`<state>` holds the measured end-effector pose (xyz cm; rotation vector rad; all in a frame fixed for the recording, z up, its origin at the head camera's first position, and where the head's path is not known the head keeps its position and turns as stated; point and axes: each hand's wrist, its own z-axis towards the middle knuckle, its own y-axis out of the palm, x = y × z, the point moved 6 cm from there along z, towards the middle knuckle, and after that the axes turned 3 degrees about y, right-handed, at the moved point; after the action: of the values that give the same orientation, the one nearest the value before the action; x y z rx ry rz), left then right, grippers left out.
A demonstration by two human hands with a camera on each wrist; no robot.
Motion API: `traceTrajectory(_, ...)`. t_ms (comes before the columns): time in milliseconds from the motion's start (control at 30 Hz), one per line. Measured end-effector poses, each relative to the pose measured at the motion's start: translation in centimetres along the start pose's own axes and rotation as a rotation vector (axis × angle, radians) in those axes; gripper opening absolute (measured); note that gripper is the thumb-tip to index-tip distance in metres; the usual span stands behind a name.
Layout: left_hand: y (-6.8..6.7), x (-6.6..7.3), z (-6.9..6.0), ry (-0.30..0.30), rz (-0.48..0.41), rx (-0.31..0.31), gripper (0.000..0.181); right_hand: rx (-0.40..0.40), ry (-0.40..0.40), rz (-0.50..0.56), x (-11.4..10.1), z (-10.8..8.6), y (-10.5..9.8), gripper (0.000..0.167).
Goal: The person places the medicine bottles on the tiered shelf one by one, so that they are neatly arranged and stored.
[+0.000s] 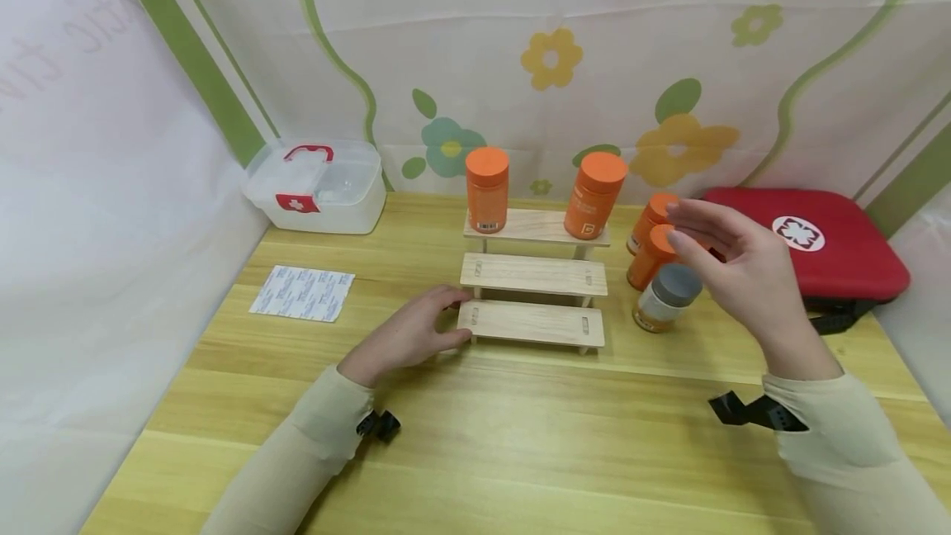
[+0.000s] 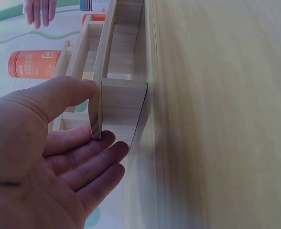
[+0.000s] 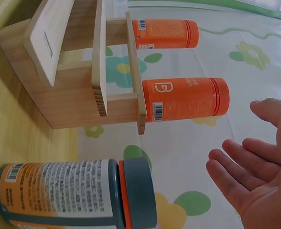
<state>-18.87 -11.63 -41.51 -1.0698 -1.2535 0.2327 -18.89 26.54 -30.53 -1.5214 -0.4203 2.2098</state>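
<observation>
- Left hand (image 1: 416, 329): thumb and fingers pinch the left end of the wooden rack's (image 1: 532, 274) lowest tier.
- Right hand (image 1: 754, 271): released (thumb apart from fingers), near the grey-lidded bottle (image 1: 665, 299).
- Rack position: upright on the table (image 1: 565, 436), two orange bottles (image 1: 487, 192) standing on its top tier.

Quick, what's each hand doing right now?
Left hand: closed, holding the end of the wooden rack's lowest step.
Right hand: open, holding nothing, close to the bottles.
</observation>
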Motion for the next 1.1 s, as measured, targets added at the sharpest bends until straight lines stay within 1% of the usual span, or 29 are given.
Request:
traceTrajectory(167, 0.0, -0.2, -0.1, -0.01, -0.004, -0.001, 0.059, 0.026, -0.002, 0.01, 0.7, -0.8, -0.7, 0.047)
traceTrajectory(300, 0.1, -0.2, -0.1, -0.008, -0.009, -0.001, 0.059, 0.041, 0.005, -0.006, 1.4, -1.6, -1.1, 0.047)
traceTrajectory(400, 0.1, -0.2, -0.1, -0.004, -0.009, 0.001, 0.059, 0.047, 0.036, -0.034, 2.1, -2.2, -1.3, 0.047)
traceTrajectory(600, 0.1, -0.3, -0.2, -0.003, -0.013, 0.005, 0.059, 0.036, 0.132, -0.046, 3.9, -3.3, -1.8, 0.047)
traceTrajectory(733, 0.1, -0.3, -0.2, -0.003, -0.015, 0.004, 0.059, 0.004, 0.183, -0.049, 5.1, -3.9, -1.9, 0.051)
traceTrajectory(867, 0.1, -0.3, 0.0, 0.001, -0.014, 0.004, 0.058, -0.058, 0.224, -0.076, 6.3, -4.5, -1.7, 0.058)
traceTrajectory(1000, 0.1, -0.2, 0.0, 0.003, -0.01, 0.006, 0.058, -0.114, 0.229, -0.114, 7.3, -4.9, -1.1, 0.066)
traceTrajectory(1100, 0.1, -0.3, 0.0, 0.018, -0.002, 0.013, 0.058, -0.142, 0.236, -0.14, 7.9, -5.1, -0.5, 0.072)
